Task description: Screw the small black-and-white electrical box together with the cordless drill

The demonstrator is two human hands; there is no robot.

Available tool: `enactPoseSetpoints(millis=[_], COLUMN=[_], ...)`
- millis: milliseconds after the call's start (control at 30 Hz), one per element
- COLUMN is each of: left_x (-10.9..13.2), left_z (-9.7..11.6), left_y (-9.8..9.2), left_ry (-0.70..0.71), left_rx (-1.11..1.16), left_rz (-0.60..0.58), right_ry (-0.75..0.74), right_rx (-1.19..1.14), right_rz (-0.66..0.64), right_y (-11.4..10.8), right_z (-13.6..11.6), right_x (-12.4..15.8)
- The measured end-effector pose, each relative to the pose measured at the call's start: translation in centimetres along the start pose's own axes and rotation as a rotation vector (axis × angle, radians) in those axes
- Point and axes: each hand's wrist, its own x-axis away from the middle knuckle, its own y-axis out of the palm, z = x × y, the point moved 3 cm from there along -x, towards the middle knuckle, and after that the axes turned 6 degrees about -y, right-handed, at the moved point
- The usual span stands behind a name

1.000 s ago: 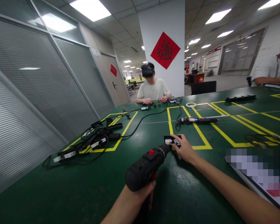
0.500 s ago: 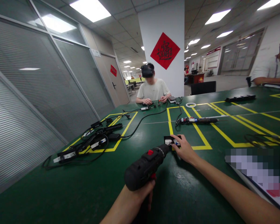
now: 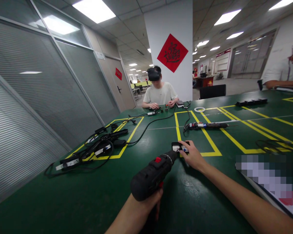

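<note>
My left hand [image 3: 150, 203] is wrapped round the grip of a black cordless drill [image 3: 148, 177] with red switches. The drill points away from me, and its tip meets a small black case [image 3: 174, 145] with white and blue parts inside. Thumb and fingers of my right hand [image 3: 192, 155] grip the right side of that case and hold it on the green table [image 3: 88, 201]. Fingers and drill chuck cover part of the case, so what the tip touches inside is hard to make out.
To the left lie black devices with cables [image 3: 101, 146]. A pen-like tool [image 3: 207, 125] and a tape roll [image 3: 199, 110] lie beyond my right hand. A pixelated sheet [image 3: 268, 182] sits at right. Across the table, a person [image 3: 160, 92] handles small parts; another person sits far right.
</note>
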Motion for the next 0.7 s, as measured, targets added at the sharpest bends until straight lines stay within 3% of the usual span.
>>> enactPoseSetpoints(millis=[700], left_x=[0.20], left_z=[0.55], left_y=[0.53], left_ry=[-0.062], left_rx=[-0.001], left_rz=[0.061], right_ry=[-0.006], right_rx=[0.004], right_rz=[0.020], right_y=[-0.08], right_z=[-0.04], right_x=[-0.14])
